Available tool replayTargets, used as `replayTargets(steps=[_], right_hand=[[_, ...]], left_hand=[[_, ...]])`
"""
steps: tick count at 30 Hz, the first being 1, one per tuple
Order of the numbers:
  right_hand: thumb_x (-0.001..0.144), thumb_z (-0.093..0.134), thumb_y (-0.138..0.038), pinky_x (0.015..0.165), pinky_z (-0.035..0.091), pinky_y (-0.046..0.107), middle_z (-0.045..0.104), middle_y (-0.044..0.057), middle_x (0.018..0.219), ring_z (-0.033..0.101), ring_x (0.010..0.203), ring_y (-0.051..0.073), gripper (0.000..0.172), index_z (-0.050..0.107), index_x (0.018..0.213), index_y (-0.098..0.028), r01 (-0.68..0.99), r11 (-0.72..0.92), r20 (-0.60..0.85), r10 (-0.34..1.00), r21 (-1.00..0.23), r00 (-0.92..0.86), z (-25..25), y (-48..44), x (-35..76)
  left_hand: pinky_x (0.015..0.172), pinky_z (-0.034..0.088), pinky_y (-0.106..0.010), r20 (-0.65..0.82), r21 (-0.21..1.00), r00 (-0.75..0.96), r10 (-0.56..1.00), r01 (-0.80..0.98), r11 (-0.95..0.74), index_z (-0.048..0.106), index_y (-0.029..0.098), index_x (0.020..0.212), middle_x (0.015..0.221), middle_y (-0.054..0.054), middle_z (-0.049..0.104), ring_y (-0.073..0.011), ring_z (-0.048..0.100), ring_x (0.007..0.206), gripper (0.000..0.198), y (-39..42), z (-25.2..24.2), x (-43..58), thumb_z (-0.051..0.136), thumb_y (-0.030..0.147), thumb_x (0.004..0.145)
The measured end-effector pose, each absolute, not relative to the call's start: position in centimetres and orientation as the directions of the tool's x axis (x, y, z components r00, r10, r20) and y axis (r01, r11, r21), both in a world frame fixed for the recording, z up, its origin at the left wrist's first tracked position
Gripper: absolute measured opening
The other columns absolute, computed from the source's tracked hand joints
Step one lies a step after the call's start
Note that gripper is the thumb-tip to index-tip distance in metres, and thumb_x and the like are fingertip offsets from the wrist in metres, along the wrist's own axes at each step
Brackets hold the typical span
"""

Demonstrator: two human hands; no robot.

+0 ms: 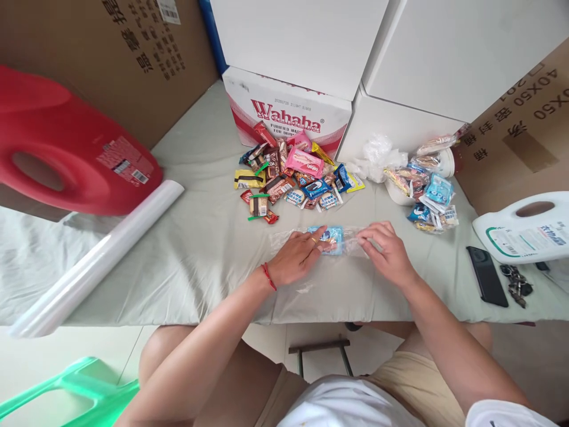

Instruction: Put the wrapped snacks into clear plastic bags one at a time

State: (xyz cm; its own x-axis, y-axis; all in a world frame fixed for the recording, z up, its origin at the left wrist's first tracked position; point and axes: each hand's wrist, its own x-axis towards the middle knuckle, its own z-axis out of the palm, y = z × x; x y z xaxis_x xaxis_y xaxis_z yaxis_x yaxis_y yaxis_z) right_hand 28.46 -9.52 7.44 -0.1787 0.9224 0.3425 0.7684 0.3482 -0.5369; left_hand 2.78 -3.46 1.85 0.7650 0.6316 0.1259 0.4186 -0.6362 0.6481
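A light-blue snack packet lies on the cloth-covered table with clear plastic film around it. My left hand, with a red cord at the wrist and a ring, holds the packet down at its left side, fingertips on its face. At the packet's right, my right hand pinches the film between thumb and fingers. Beyond the hands is a loose pile of wrapped snacks. To the right of it, several more snacks sit bundled in clear plastic.
A red jug and a long clear-film roll lie at left. A Wahaha carton stands behind the pile. At right are a white jug, a black phone and keys. Crumpled plastic lies further back.
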Motion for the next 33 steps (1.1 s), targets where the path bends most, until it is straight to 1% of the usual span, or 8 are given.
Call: replayTargets(steps=[10,13,16,18,20,23,29,33], right_hand=[[0.096,0.05,-0.024,0.075,0.046,0.031,0.073,0.005,0.092,0.066,0.084,0.021,0.019,0.07,0.094,-0.023,0.86,0.055,0.048,0.998,-0.508,-0.036,1.4,-2.4,26.9],[0.097,0.049,-0.025,0.072,0.045,0.03,0.074,0.004,0.094,0.067,0.084,0.021,0.021,0.07,0.095,-0.024,0.887,0.037,0.038,0.999,-0.461,-0.022,1.1,-2.8,26.6],[0.098,0.049,-0.025,0.07,0.044,0.03,0.075,0.005,0.096,0.067,0.085,0.022,0.021,0.07,0.097,-0.025,0.904,0.026,0.054,0.999,-0.426,-0.003,1.1,-3.3,26.3],[0.098,0.048,-0.025,0.07,0.044,0.03,0.075,0.005,0.099,0.067,0.087,0.023,0.022,0.07,0.098,-0.025,0.911,0.024,0.064,0.998,-0.412,0.003,1.0,-3.5,26.2],[0.098,0.048,-0.026,0.069,0.044,0.03,0.075,0.005,0.099,0.068,0.086,0.023,0.022,0.07,0.098,-0.025,0.912,0.031,0.076,0.997,-0.409,0.0,0.9,-3.6,26.3],[0.099,0.049,-0.03,0.066,0.043,0.03,0.075,0.003,0.089,0.067,0.078,0.021,0.022,0.071,0.096,-0.026,0.896,0.033,0.083,0.997,-0.442,0.005,0.9,-3.4,26.6],[0.097,0.053,-0.04,0.063,0.041,0.029,0.074,0.001,0.078,0.064,0.067,0.019,0.024,0.071,0.096,-0.025,0.826,-0.012,0.001,1.0,-0.564,0.015,1.1,-3.2,27.6],[0.097,0.053,-0.037,0.065,0.041,0.03,0.075,0.001,0.083,0.064,0.07,0.02,0.022,0.071,0.098,-0.026,0.845,0.011,0.025,1.0,-0.535,0.003,0.9,-3.4,27.7]], left_hand=[[0.105,0.049,-0.045,0.069,0.845,0.689,0.721,0.344,-0.41,0.051,0.023,0.151,0.145,-0.011,0.064,-0.0273,0.066,0.124,0.064,-2.5,2.7,1.3,0.019,0.056,0.106],[0.101,0.051,-0.043,0.081,0.902,0.673,0.735,0.264,-0.341,0.028,0.024,0.163,0.143,-0.013,0.065,-0.0275,0.069,0.115,0.082,-2.5,3.0,0.4,0.044,0.069,0.096],[0.1,0.051,-0.043,0.128,0.878,0.611,0.781,0.297,-0.376,0.029,0.023,0.161,0.148,-0.015,0.059,-0.0291,0.066,0.115,0.113,-3.0,2.9,0.2,0.077,0.071,0.071],[0.089,0.053,-0.039,0.103,0.87,0.5,0.86,0.374,-0.322,0.045,0.019,0.149,0.128,-0.013,0.069,-0.0259,0.068,0.102,0.094,-3.2,2.5,0.6,0.077,0.064,0.074],[0.07,0.05,-0.032,0.039,0.865,0.37,0.928,0.453,-0.217,0.064,0.019,0.119,0.09,-0.005,0.071,-0.0199,0.065,0.077,0.048,-3.1,1.9,1.1,0.059,0.057,0.091],[0.058,0.036,-0.03,0.013,0.769,0.179,0.984,0.627,-0.124,0.058,0.022,0.074,0.059,0.0,0.053,-0.0171,0.052,0.057,0.04,-2.4,1.1,1.2,0.041,0.047,0.1],[0.071,0.042,-0.041,0.208,0.432,0.053,0.977,0.891,-0.141,0.064,0.022,0.084,0.081,-0.011,0.065,-0.031,0.061,0.083,0.01,-1.4,1.2,-0.8,0.061,0.031,0.086],[0.09,0.042,-0.057,0.45,0.391,0.049,0.892,0.887,-0.246,0.069,0.021,0.105,0.111,-0.018,0.067,-0.0395,0.057,0.114,0.021,-2.2,3.0,-0.9,0.053,0.022,0.091]])
